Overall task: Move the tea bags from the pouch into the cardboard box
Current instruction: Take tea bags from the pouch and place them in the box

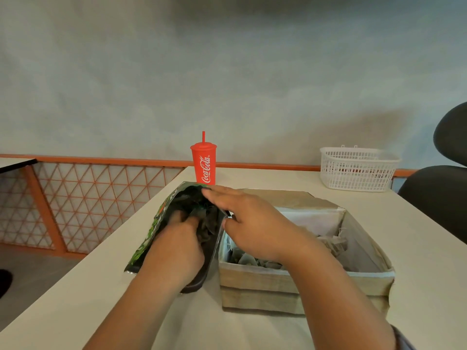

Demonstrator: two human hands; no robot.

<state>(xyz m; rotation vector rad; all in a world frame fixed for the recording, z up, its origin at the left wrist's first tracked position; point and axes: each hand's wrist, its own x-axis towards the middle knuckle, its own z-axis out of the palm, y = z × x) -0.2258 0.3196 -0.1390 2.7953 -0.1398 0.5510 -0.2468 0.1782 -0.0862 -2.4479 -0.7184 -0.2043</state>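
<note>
While the head camera looks down over a pale tabletop (75, 299), two bare forearms reach forward from the near edge. A dark pouch (158, 223) with green print lies open toward the tabletop's left edge, its mouth facing up. The left hand (177, 246) is sunk into that mouth; its fingers (185, 219) curl down among dark tea bags (208, 224) inside, and whether they grasp one cannot be told. The right hand (252, 223) reaches across from the right, with its fingers (219, 195) stretched over the opening and the thumb beneath, pinching the pouch's right lip.

Just to the right of the pouch, touching or almost touching it, stands an open cardboard box (252, 281) near the middle of the tabletop. White paper lines it, and several pale tea bags lie inside, partly hidden by the right wrist.

At the far left corner a red cup (205, 168) with a lid, a straw and white Coca-Cola lettering stands upright. A white basket (356, 170) sits at the far edge toward the right corner. A black chair (434, 193) stands past the right edge. An orange lattice railing (88, 198) runs beyond the left edge.
</note>
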